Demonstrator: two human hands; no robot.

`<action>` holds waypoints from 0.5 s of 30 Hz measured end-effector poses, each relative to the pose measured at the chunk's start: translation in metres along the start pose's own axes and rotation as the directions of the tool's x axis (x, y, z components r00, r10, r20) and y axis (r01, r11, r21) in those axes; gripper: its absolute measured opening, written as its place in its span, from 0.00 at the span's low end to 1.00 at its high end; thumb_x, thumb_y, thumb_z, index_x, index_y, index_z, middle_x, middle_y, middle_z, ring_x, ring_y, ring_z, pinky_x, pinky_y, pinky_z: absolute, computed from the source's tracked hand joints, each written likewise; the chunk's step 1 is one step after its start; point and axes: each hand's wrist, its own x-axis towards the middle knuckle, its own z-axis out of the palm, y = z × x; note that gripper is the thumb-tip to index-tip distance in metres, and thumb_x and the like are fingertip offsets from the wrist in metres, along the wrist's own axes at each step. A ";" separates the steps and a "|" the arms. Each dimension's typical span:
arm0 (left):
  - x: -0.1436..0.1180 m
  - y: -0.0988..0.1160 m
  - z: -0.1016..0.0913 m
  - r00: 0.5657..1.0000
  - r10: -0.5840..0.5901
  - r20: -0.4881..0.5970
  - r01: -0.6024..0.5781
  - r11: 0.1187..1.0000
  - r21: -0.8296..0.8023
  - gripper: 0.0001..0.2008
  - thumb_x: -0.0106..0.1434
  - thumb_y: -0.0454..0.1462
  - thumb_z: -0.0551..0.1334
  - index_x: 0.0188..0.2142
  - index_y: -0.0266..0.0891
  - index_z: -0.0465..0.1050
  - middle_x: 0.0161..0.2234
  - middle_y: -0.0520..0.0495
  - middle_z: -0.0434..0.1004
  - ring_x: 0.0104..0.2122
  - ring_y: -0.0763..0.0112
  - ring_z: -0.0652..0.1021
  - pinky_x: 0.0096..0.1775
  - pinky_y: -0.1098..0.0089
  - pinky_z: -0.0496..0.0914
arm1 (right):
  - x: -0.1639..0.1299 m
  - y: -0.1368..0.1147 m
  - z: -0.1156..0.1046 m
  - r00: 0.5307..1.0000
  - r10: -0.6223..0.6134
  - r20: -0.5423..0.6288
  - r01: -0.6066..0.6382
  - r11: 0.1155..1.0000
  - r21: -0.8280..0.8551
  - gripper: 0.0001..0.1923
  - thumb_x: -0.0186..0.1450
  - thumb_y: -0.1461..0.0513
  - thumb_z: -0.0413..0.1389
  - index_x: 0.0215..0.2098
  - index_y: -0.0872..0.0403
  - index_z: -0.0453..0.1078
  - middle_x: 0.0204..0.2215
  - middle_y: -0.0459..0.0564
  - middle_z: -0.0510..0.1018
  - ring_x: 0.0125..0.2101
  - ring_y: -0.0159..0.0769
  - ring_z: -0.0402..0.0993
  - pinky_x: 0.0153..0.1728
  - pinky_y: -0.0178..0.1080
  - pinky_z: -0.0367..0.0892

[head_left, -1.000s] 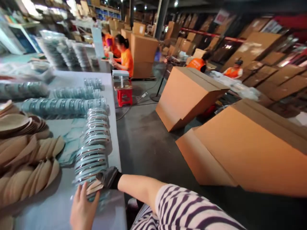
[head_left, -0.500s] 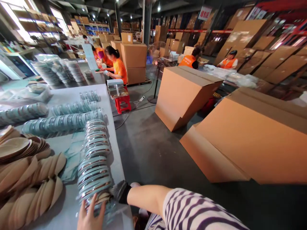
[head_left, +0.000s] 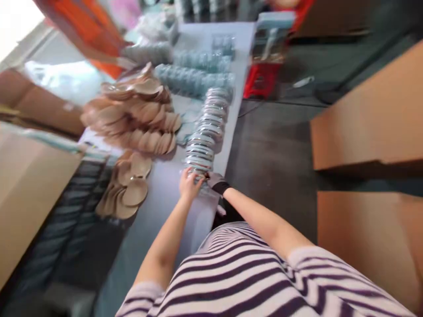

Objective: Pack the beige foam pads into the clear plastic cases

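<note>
A row of round, dish-like pieces in clear plastic with pale blue-green edges runs along the table's right side. At its near end, my left hand has its bare fingers curled over the last wrapped dish. My right hand, in a grey glove with a black cuff, closes on the same end from the right. Its fingertips are partly hidden and blurred. Left of the row lie loose tan shallow bowls in overlapping rows, and a smaller pile of them sits nearer me.
More wrapped rows cross the white table farther back. An orange-vested person is at the far left. A red stool stands beyond the table's right edge. Large cartons stand right, and another carton left.
My view has swung down and left, so both forearms and the small tan pile now show. Both hands remain at the row's near end; the left fingers look more curled.
</note>
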 end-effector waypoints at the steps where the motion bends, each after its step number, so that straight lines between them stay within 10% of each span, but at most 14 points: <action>1: 0.003 -0.007 0.002 1.000 -0.025 -0.003 0.025 0.999 0.026 0.09 0.60 0.44 0.67 0.38 0.43 0.78 0.60 0.42 0.67 0.60 0.56 0.69 0.59 0.57 0.67 | 0.016 0.003 0.006 0.998 0.002 0.067 -0.003 1.000 0.013 0.12 0.72 0.59 0.52 0.50 0.57 0.71 0.43 0.54 0.78 0.38 0.35 0.77 0.39 0.40 0.74; 6: 0.003 -0.010 0.001 0.999 0.042 0.004 -0.042 0.992 0.116 0.10 0.61 0.45 0.67 0.38 0.42 0.77 0.59 0.40 0.68 0.61 0.52 0.66 0.60 0.52 0.65 | 0.047 0.021 0.003 0.971 0.020 0.236 -0.039 0.997 0.074 0.08 0.69 0.64 0.52 0.42 0.58 0.72 0.24 0.49 0.78 0.22 0.31 0.75 0.24 0.32 0.69; 11: 0.016 -0.012 -0.008 0.983 0.163 0.080 -0.173 0.974 0.149 0.13 0.60 0.48 0.68 0.33 0.41 0.76 0.47 0.41 0.76 0.52 0.55 0.72 0.55 0.56 0.66 | 0.042 0.018 -0.001 0.983 -0.091 0.157 0.084 0.995 0.053 0.10 0.70 0.62 0.50 0.44 0.56 0.72 0.32 0.52 0.81 0.29 0.33 0.78 0.32 0.35 0.73; 15: 0.029 -0.025 -0.012 0.956 0.224 0.188 -0.244 0.965 0.093 0.16 0.60 0.50 0.67 0.33 0.40 0.76 0.33 0.45 0.75 0.41 0.60 0.74 0.47 0.59 0.69 | 0.040 -0.001 -0.004 0.957 -0.180 0.227 0.242 0.928 -0.284 0.10 0.67 0.59 0.54 0.42 0.55 0.75 0.39 0.56 0.82 0.39 0.42 0.79 0.41 0.41 0.71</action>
